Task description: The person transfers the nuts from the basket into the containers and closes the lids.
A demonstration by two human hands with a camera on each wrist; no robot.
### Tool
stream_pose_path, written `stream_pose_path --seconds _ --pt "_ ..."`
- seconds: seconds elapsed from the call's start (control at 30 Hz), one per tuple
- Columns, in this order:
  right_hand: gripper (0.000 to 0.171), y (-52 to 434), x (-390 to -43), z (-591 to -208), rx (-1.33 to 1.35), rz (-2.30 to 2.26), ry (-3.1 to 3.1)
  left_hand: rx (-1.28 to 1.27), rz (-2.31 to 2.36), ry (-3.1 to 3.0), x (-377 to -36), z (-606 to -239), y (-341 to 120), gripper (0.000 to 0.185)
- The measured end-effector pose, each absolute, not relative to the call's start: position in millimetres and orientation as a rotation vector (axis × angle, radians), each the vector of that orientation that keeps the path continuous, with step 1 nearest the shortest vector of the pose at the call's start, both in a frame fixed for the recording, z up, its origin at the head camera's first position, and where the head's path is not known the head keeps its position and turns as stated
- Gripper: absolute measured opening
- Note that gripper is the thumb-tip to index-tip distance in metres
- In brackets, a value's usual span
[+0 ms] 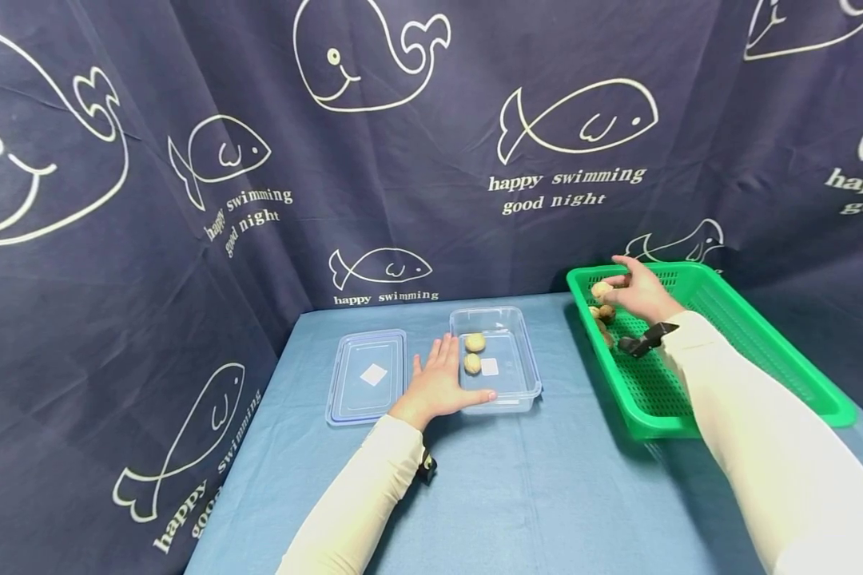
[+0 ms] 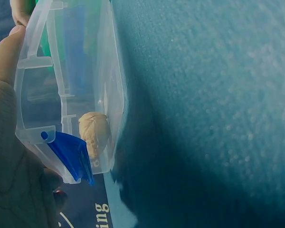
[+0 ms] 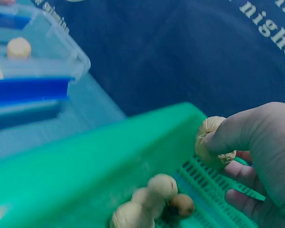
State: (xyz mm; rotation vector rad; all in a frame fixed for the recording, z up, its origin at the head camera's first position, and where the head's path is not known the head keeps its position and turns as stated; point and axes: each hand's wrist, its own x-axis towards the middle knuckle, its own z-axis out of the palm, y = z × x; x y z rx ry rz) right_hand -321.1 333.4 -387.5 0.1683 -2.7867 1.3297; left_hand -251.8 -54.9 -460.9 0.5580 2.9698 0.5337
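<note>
My right hand [image 1: 643, 291] pinches a tan, wrinkled walnut [image 1: 602, 291] between thumb and fingers, above the far left corner of a green basket [image 1: 647, 426]. Several more walnuts [image 3: 162, 186] lie below it along the basket's left side; one is darker brown [image 3: 182, 205]. My left hand [image 1: 437, 387] rests at the near left corner of a clear plastic container [image 1: 533, 359], fingers straight along its left side and thumb reaching over the near rim. Inside, toward the left, are two walnuts, the far one [image 1: 475, 343] and the near one [image 1: 472, 364].
A clear lid [image 1: 359, 403] with a blue edge lies flat left of the container. Blue cloth [image 1: 518, 495] covers the table. Behind and to the left hangs a dark blue curtain [image 1: 467, 231] with white fish drawings.
</note>
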Motion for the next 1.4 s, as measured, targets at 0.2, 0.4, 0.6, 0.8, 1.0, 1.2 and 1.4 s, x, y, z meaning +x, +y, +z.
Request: stream_pose_path --seconds 0.2,0.4,0.6,0.8,1.0,1.2,1.4 --pt "0.088 314 -320 -382 0.154 1.452 -2.745 0.536 0.535 2.956 -254 -464 -55 0.131" --pt "0.088 298 -323 -380 0.195 1.409 -2.698 0.535 0.525 2.954 -259 -470 -53 0.133" --pt "0.087 280 -326 -379 0.232 1.476 -2.653 0.526 0.525 2.949 -262 -473 -53 0.134" --pt "0.084 257 -332 -381 0.232 1.518 -2.643 0.505 0.494 2.937 -260 -469 -52 0.133" --pt "0.085 233 -335 -384 0.283 1.595 -2.61 0.503 0.487 2.934 -260 -468 -52 0.133" --pt "0.084 214 -338 -390 0.299 1.663 -2.607 0.518 0.498 2.946 -260 -468 -52 0.133" --pt "0.084 199 -344 -400 0.323 1.643 -2.627 0.515 0.501 2.951 -259 -469 -53 0.133"
